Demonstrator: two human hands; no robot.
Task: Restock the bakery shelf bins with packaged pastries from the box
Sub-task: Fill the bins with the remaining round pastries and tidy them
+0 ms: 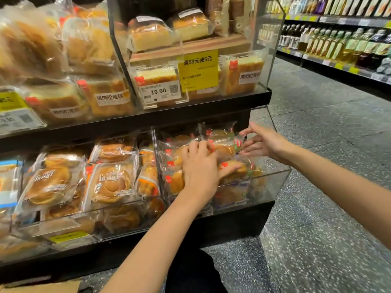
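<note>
A clear acrylic bin [273,180] at the right end of the lower shelf holds several clear-wrapped pastries with red tags [222,149]. My left hand [201,166] reaches into this bin, fingers curled over the packs and thumb stretched to the right across one of them. My right hand [262,142] hovers at the bin's right side with fingers spread, its fingertips touching the wrapper of an upper pack. A corner of the cardboard box [42,287] shows at the bottom left.
Left of this bin another acrylic bin [69,227] holds round packaged breads [110,182]. The shelf above carries cake loaves, a price tag [158,92] and a yellow promo sign [198,69]. An aisle with speckled floor [317,144] and a bottle shelf [338,43] lies right.
</note>
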